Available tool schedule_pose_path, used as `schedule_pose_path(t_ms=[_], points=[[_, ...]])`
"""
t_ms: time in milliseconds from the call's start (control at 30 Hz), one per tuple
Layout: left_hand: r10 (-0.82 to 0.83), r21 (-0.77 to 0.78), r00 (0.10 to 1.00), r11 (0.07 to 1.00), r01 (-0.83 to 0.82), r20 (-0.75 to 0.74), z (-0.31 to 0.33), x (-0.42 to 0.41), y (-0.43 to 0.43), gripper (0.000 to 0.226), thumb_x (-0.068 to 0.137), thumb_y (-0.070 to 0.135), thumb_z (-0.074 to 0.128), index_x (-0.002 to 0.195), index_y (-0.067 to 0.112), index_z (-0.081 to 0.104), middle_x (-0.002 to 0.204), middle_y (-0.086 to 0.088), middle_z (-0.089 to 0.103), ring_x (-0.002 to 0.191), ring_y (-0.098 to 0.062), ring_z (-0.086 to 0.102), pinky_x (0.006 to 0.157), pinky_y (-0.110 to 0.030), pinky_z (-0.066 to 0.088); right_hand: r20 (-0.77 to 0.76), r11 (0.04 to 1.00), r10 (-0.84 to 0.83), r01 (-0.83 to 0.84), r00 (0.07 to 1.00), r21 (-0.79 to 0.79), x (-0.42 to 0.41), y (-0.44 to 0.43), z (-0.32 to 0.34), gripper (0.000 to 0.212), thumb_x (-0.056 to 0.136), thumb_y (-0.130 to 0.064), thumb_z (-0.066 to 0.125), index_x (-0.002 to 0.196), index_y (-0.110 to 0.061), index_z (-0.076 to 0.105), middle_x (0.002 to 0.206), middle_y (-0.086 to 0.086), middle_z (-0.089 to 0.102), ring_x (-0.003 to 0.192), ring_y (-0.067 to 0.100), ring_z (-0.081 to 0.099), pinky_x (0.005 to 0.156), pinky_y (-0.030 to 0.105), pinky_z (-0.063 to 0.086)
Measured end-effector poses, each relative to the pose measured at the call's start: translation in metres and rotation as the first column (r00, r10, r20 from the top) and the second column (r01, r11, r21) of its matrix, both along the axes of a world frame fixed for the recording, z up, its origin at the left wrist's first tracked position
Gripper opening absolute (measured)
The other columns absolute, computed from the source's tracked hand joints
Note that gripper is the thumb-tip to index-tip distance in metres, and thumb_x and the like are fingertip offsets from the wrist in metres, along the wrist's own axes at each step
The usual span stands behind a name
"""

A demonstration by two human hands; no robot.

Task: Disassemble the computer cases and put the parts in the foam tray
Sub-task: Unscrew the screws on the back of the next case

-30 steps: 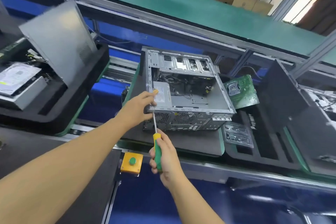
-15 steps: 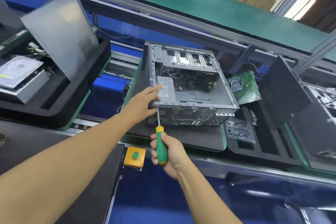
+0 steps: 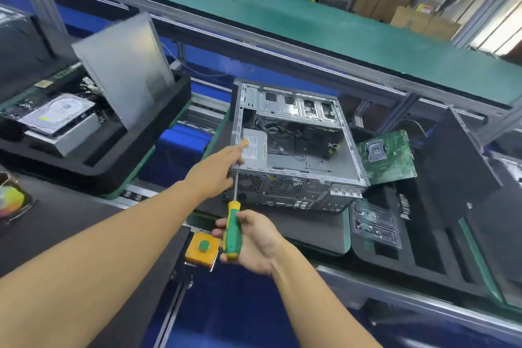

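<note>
An opened computer case lies on its side on a dark mat at a conveyor line, open face up, with the power supply and loose cables inside. The person's left hand rests on the case's near-left corner, forefinger stretched out along the rim towards the power supply. The right hand, just in front of the case, has its fingers wrapped round the green-and-yellow handle of a screwdriver, whose tip meets the case's perforated rear panel directly below the left hand. Just right of the case sits a black foam tray, with a green motherboard propped at its far end. Left of the case, a second foam tray holds a hard drive and a leaning side panel.
</note>
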State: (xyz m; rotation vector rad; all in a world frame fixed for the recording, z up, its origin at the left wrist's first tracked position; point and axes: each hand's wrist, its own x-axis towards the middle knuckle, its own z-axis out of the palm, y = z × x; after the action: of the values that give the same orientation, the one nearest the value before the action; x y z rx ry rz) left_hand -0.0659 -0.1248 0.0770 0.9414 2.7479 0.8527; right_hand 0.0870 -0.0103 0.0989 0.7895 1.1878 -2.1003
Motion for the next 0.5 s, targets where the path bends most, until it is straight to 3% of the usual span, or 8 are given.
schedule_pose_path(t_ms=[67, 133, 233, 367, 500], points=[[0.025, -0.057, 0.999, 0.998, -0.023, 0.034, 0.006, 0.005, 0.003, 0.097, 0.083, 0.0, 0.061, 0.155, 0.043, 0.013, 0.135, 0.021, 0.047, 0.083, -0.014, 0.061, 0.071, -0.044, 0.057, -0.066, 0.999, -0.019, 0.022, 0.998, 0.049, 0.001, 0.0, -0.002, 0.022, 0.106, -0.022, 0.04, 0.105, -0.007, 0.055, 0.094, 0.011, 0.066, 0.059, 0.018, 0.063, 0.057, 0.03, 0.046], [0.026, -0.076, 0.997, 0.997, -0.021, 0.07, 0.011, 0.009, 0.004, 0.103, 0.083, -0.003, 0.06, 0.155, 0.046, 0.005, 0.135, 0.019, 0.047, 0.079, -0.013, 0.061, 0.073, -0.043, 0.057, -0.148, 0.974, -0.013, 0.046, 0.989, 0.22, 0.002, -0.003, -0.009, 0.006, 0.103, -0.019, 0.051, 0.102, -0.013, 0.053, 0.096, 0.008, 0.067, 0.056, 0.012, 0.06, 0.051, 0.026, 0.046], [0.027, -0.099, 0.993, 0.995, -0.015, 0.118, 0.017, 0.012, 0.004, 0.109, 0.082, -0.007, 0.06, 0.155, 0.047, 0.0, 0.138, 0.018, 0.046, 0.069, -0.01, 0.06, 0.073, -0.039, 0.057, -0.158, 0.947, 0.05, 0.003, 0.986, 0.322, 0.004, -0.005, -0.012, 0.015, 0.1, -0.032, 0.058, 0.105, -0.022, 0.048, 0.102, 0.007, 0.062, 0.054, 0.013, 0.057, 0.045, 0.023, 0.041], [0.018, -0.143, 0.989, 0.99, 0.003, 0.149, 0.023, 0.011, 0.003, 0.11, 0.081, -0.008, 0.059, 0.154, 0.048, -0.002, 0.141, 0.019, 0.045, 0.067, -0.01, 0.062, 0.065, -0.034, 0.055, -0.066, 0.99, 0.021, -0.012, 0.998, 0.14, 0.002, -0.001, -0.002, 0.03, 0.099, -0.04, 0.059, 0.108, -0.016, 0.043, 0.092, 0.012, 0.057, 0.047, 0.012, 0.045, 0.037, 0.019, 0.028], [0.001, -0.174, 0.99, 0.984, 0.024, 0.142, 0.026, 0.009, -0.002, 0.11, 0.082, -0.006, 0.056, 0.153, 0.05, -0.005, 0.141, 0.024, 0.044, 0.07, -0.01, 0.062, 0.069, -0.04, 0.057, -0.044, 1.0, 0.013, -0.014, 0.999, -0.026, 0.005, -0.001, 0.005, 0.03, 0.1, -0.03, 0.037, 0.11, -0.005, 0.049, 0.084, 0.014, 0.058, 0.055, 0.021, 0.052, 0.05, 0.027, 0.036]])
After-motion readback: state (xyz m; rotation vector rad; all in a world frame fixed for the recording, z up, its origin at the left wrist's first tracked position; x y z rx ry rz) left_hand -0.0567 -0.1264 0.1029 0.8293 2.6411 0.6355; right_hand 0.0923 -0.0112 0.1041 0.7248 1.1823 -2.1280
